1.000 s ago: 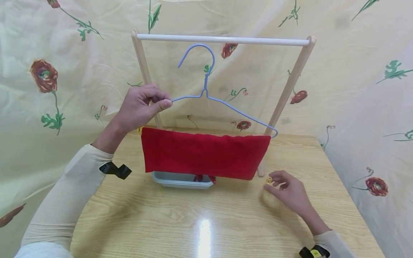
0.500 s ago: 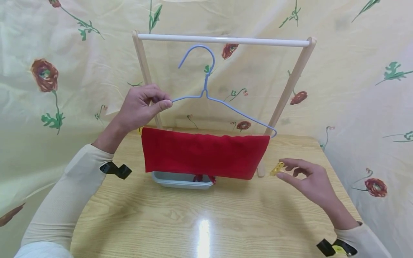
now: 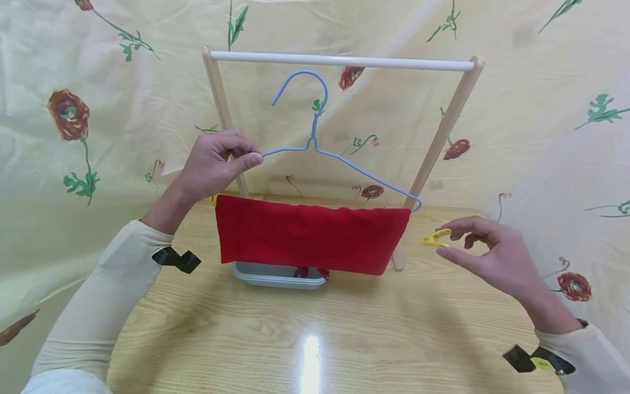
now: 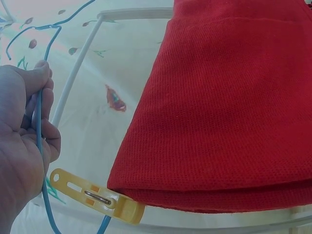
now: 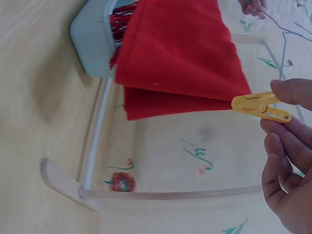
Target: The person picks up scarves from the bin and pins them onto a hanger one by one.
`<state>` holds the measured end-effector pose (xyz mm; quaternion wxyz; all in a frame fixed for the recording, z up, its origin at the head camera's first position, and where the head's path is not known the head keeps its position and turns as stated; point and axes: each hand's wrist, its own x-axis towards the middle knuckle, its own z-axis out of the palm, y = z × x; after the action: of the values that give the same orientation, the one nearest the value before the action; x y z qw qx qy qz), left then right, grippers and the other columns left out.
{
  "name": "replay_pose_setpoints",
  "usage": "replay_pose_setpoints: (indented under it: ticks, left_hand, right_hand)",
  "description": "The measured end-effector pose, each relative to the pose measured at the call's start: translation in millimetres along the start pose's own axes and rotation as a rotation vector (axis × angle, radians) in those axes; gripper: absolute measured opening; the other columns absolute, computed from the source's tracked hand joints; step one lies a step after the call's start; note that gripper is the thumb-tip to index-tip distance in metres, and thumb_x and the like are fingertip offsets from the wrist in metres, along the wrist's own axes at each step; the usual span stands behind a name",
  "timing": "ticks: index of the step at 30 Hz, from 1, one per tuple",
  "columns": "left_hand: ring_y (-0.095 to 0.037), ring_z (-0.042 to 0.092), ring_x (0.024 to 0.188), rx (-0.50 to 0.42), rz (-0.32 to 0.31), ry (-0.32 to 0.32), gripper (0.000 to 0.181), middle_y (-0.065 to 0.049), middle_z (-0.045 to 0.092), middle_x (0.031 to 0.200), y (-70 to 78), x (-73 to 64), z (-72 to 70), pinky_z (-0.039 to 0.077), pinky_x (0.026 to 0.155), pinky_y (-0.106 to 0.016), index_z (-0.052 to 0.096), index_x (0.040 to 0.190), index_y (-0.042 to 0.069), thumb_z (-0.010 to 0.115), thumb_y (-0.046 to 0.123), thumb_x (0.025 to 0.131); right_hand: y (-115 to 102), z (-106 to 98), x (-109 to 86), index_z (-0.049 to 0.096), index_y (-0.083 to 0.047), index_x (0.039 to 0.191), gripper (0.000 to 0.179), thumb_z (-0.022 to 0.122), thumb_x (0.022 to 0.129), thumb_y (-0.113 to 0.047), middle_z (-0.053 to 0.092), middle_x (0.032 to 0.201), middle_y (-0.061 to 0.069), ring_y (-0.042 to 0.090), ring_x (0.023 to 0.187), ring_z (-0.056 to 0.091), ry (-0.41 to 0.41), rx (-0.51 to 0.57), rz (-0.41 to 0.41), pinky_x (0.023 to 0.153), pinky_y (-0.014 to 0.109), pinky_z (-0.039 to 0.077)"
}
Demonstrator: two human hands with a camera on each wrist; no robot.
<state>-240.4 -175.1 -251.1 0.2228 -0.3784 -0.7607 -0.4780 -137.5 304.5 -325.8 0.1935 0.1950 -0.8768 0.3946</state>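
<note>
My left hand [image 3: 216, 164] pinches the left arm of a blue wire hanger [image 3: 364, 171], raised in front of the rack. A red cloth [image 3: 310, 235] hangs folded over the hanger's lower part. In the left wrist view a yellow clothespin [image 4: 97, 197] grips the cloth's left corner at the hanger. My right hand [image 3: 497, 257] pinches another yellow clothespin [image 3: 435, 238] between thumb and fingers, to the right of the cloth. In the head view this clothespin is apart from the cloth; its tip [image 5: 238, 104] overlaps the cloth's corner in the right wrist view.
A wooden rack with a white top bar [image 3: 339, 61] stands behind the hanger. Partly hidden under the cloth, a pale blue tub [image 3: 283, 282] holds dark red fabric. Floral cloth [image 3: 541, 137] backs the wooden table [image 3: 246, 339].
My right hand has lifted from the table to the right and upward, bringing the clothespin with it and turning its tip toward the cloth. The left hand and hanger have stayed nearly still.
</note>
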Motion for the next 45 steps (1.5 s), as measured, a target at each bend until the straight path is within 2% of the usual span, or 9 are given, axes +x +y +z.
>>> replay_pose_setpoints:
  ticks: [4, 9, 15, 24, 32, 36, 37, 44, 45]
  left_hand:
    - [-0.014, 0.050, 0.068, -0.004, 0.011, 0.000, 0.009, 0.003, 0.062, 0.075, -0.7, 0.0, -0.7, 0.040, 0.060, -0.022, 0.076, 0.090, -0.006, 0.077, -0.011, 0.083]
    - [-0.014, 0.050, 0.068, -0.003, 0.021, -0.002, 0.009, 0.003, 0.061, 0.075, -0.2, 0.5, -1.0, 0.040, 0.060, -0.022, 0.076, 0.090, -0.006, 0.078, -0.011, 0.083]
    - [-0.015, 0.050, 0.070, -0.002, 0.011, -0.007, 0.009, 0.002, 0.061, 0.076, 1.7, 1.8, 0.0, 0.040, 0.062, -0.023, 0.076, 0.091, -0.006, 0.077, -0.011, 0.084]
    - [-0.016, 0.051, 0.071, -0.008, 0.006, -0.013, 0.009, 0.000, 0.061, 0.076, 2.3, 2.7, 2.4, 0.041, 0.063, -0.024, 0.077, 0.092, -0.005, 0.077, -0.010, 0.085]
    - [-0.016, 0.051, 0.073, -0.015, 0.009, -0.015, 0.010, 0.001, 0.062, 0.076, 3.2, 2.6, 2.9, 0.041, 0.065, -0.025, 0.077, 0.092, -0.005, 0.077, -0.010, 0.084]
    - [-0.016, 0.052, 0.072, -0.024, 0.016, -0.017, 0.010, 0.001, 0.062, 0.076, 4.3, 3.1, 3.0, 0.042, 0.065, -0.025, 0.076, 0.091, -0.005, 0.078, -0.011, 0.083]
    - [-0.016, 0.052, 0.072, -0.020, 0.016, -0.016, 0.010, 0.001, 0.062, 0.077, 4.9, 3.0, 3.1, 0.042, 0.065, -0.025, 0.076, 0.091, -0.005, 0.077, -0.011, 0.083]
    - [-0.016, 0.052, 0.071, -0.022, 0.026, -0.034, 0.011, 0.001, 0.062, 0.077, 6.8, 2.7, 3.2, 0.041, 0.063, -0.026, 0.076, 0.092, -0.004, 0.078, -0.011, 0.083]
    - [-0.016, 0.052, 0.071, -0.023, 0.029, -0.036, 0.011, 0.001, 0.062, 0.076, 7.0, 2.5, 3.2, 0.041, 0.062, -0.026, 0.076, 0.092, -0.004, 0.078, -0.011, 0.083]
  right_hand:
    - [-6, -9, 11.4, 0.077, -0.005, 0.103, 0.040, 0.087, 0.068, 0.010, 0.072, 0.096, -0.019, 0.003, 0.079, 0.059, 0.006, -0.022, -0.044, 0.069, 0.009, 0.046]
    - [-15, -18, 27.0, 0.078, -0.004, 0.099, 0.043, 0.087, 0.062, 0.015, 0.072, 0.094, -0.023, 0.003, 0.075, 0.056, 0.027, -0.067, -0.184, 0.064, 0.012, 0.043]
    - [-23, -24, 46.2, 0.079, -0.004, 0.092, 0.043, 0.086, 0.058, 0.020, 0.075, 0.089, -0.013, 0.000, 0.072, 0.057, 0.024, -0.096, -0.324, 0.064, 0.013, 0.043]
    - [-30, -24, 60.5, 0.081, -0.008, 0.087, 0.038, 0.088, 0.060, 0.017, 0.067, 0.087, -0.030, -0.012, 0.068, 0.057, 0.051, -0.195, -0.365, 0.048, 0.013, 0.031]
    - [-32, -19, 65.4, 0.081, -0.007, 0.083, 0.034, 0.088, 0.060, 0.017, 0.073, 0.081, -0.016, -0.011, 0.068, 0.060, 0.035, -0.161, -0.416, 0.055, 0.008, 0.040]
    - [-28, -16, 66.4, 0.082, -0.007, 0.083, 0.009, 0.088, 0.081, -0.012, 0.075, 0.079, -0.004, -0.010, 0.068, 0.058, 0.024, -0.150, -0.485, 0.057, 0.008, 0.040]
    - [-27, -15, 66.4, 0.082, -0.006, 0.083, 0.017, 0.085, 0.086, -0.023, 0.075, 0.079, -0.002, -0.010, 0.067, 0.056, 0.024, -0.154, -0.495, 0.057, 0.008, 0.038]
    - [-27, -8, 64.7, 0.082, -0.004, 0.082, 0.023, 0.083, 0.088, -0.026, 0.071, 0.070, -0.001, -0.006, 0.062, 0.046, 0.034, -0.215, -0.555, 0.053, 0.010, 0.034]
    - [-28, -8, 64.3, 0.082, -0.004, 0.082, 0.034, 0.077, 0.092, -0.036, 0.070, 0.070, -0.001, -0.007, 0.062, 0.046, 0.026, -0.231, -0.559, 0.052, 0.011, 0.034]
